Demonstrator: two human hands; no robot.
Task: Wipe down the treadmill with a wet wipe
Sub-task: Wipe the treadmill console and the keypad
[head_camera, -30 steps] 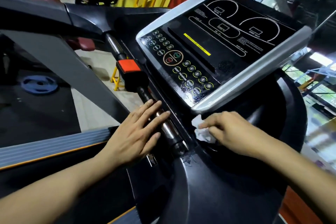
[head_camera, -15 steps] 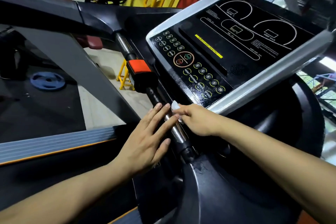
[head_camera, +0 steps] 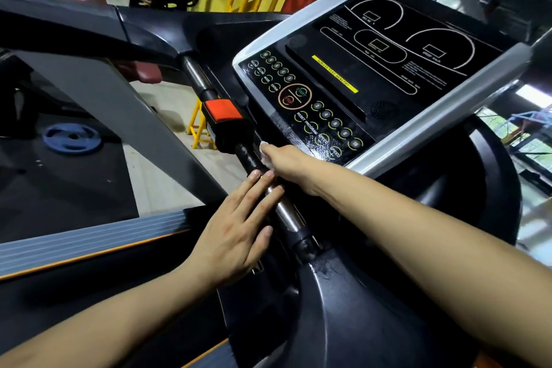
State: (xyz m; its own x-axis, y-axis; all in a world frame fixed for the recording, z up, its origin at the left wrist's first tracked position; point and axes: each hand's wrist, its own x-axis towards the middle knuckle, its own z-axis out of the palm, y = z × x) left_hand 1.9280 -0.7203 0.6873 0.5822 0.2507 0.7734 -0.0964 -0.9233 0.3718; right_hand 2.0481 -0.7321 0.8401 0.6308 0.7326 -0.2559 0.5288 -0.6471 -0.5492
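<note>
Head view looks down on the treadmill console (head_camera: pixel 373 75) and the handlebar (head_camera: pixel 283 212) running along its near edge. Left hand (head_camera: pixel 239 230) lies flat with straight fingers resting on the handlebar's metal section, holding nothing. Right hand (head_camera: pixel 286 161) reaches across just above it, fingers curled round a white wet wipe (head_camera: pixel 264 148), which shows only at the fingertips and is pressed between the bar and the console's lower edge, beside the orange-topped clip (head_camera: pixel 222 110).
</note>
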